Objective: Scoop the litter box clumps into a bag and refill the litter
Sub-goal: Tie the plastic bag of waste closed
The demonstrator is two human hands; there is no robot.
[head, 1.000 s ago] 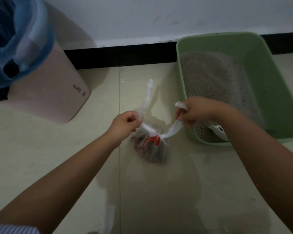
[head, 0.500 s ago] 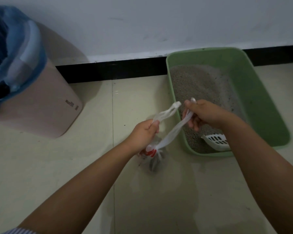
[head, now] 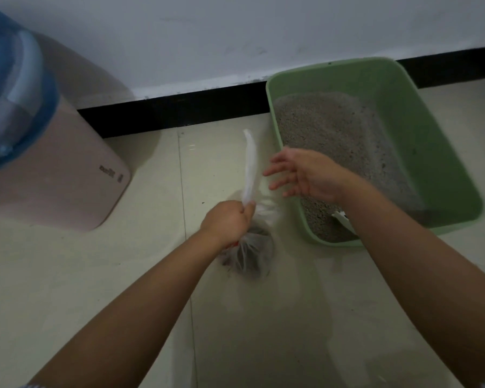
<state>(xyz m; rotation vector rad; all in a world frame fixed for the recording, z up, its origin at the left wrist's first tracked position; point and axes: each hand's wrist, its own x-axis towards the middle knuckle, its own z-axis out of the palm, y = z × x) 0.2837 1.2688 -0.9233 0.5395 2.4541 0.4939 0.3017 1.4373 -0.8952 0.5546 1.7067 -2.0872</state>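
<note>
The floor (head: 95, 289) is smooth, pale, glossy tile with thin grout lines. A dark baseboard runs where it meets the wall.

The waste bin (head: 59, 175) stands at the left. It is a pink, rounded, matte plastic body lined with a thin blue film bag.

The litter box (head: 431, 152) lies at the right against the baseboard. It is a green rectangular plastic tray with sloped walls and rounded corners. Grey granular litter (head: 333, 141) fills it unevenly, piled toward the left wall. A white slotted scoop (head: 340, 218) rests in its near corner, mostly hidden by the right forearm.

The bag (head: 249, 253) sits on the floor between the bin and the tray, close to the tray. It is thin translucent film bulging round dark clumps.

The left hand (head: 227, 219) grips the bag's neck. One white twisted handle strip (head: 248, 166) stands above the fist.

The right hand (head: 300, 172) hovers beside that strip, fingers spread, holding nothing.

Risks, as judged:
- The neck appears unknotted. Loosening the grip would likely let it reopen and spill clumps.
- The film is thin. A sharp pull on one strip may tear it.
- Refill is not yet done.
</note>
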